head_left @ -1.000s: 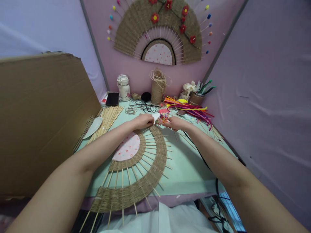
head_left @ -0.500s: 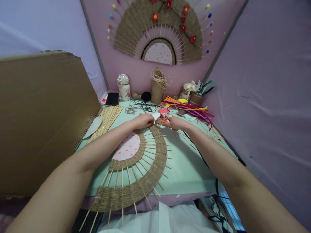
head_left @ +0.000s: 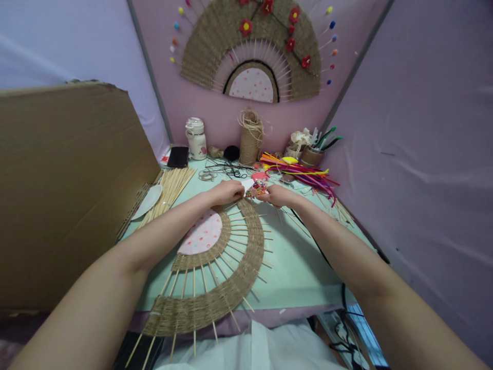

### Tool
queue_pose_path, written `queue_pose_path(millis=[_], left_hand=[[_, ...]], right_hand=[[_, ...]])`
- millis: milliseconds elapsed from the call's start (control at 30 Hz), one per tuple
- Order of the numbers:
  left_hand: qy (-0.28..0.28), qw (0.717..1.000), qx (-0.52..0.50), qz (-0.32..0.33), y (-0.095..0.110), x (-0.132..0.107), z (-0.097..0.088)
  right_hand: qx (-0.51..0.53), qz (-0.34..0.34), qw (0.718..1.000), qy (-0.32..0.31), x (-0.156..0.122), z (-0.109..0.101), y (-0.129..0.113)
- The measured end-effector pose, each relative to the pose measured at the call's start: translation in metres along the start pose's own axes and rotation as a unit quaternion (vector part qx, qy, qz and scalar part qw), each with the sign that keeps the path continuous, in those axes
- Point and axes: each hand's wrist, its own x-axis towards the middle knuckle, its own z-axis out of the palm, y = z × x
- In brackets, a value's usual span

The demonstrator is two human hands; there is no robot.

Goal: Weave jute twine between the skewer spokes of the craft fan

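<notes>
A half-round fan of woven jute and wooden skewers (head_left: 227, 267) lies on the mint-green table (head_left: 300, 267), with a pink spotted half-disc (head_left: 202, 236) at its centre. Both my hands meet just beyond the fan's far edge. My left hand (head_left: 227, 192) is closed, pinching a small white piece (head_left: 248, 184). My right hand (head_left: 278, 195) is closed on a small multicoloured bundle (head_left: 257, 190). The two hands hold these items close together, almost touching.
A large cardboard sheet (head_left: 65, 190) stands at the left. Skewers (head_left: 171, 190) and a white plate (head_left: 148, 201) lie beside it. At the back stand a white jar (head_left: 196, 139), a jute spool (head_left: 250, 137), coloured strips (head_left: 300, 172) and a tool cup (head_left: 311, 154). A finished fan (head_left: 252, 51) hangs on the wall.
</notes>
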Motion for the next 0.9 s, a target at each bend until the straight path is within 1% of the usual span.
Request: queue_pose_path(millis=[167, 300, 500, 633, 767, 900], left_hand=[[-0.006, 1.000, -0.001, -0.004, -0.0003, 0.0003, 0.0003], [-0.001, 1.000, -0.003, -0.004, -0.0003, 0.0002, 0.0004], [-0.004, 1.000, 0.001, -0.005, 0.0000, 0.0003, 0.0006], [-0.004, 1.000, 0.005, -0.001, 0.0009, 0.0008, -0.0001], [-0.008, 1.000, 0.006, -0.001, 0.0012, 0.0010, -0.0005], [-0.002, 1.000, 0.008, 0.002, 0.0008, 0.0004, 0.0002]], right_hand=[[0.010, -0.007, 1.000, 0.002, 0.0017, 0.0018, 0.0027], [0.063, -0.013, 0.998, 0.003, 0.0034, 0.0037, 0.0069], [0.110, 0.022, 0.994, -0.002, -0.0023, 0.0009, 0.0065], [0.139, 0.018, 0.990, -0.002, -0.0048, -0.0015, 0.0051], [0.138, 0.024, 0.990, -0.010, -0.0040, -0.0016, 0.0045], [0.104, 0.031, 0.994, -0.006, -0.0023, 0.0002, 0.0033]])
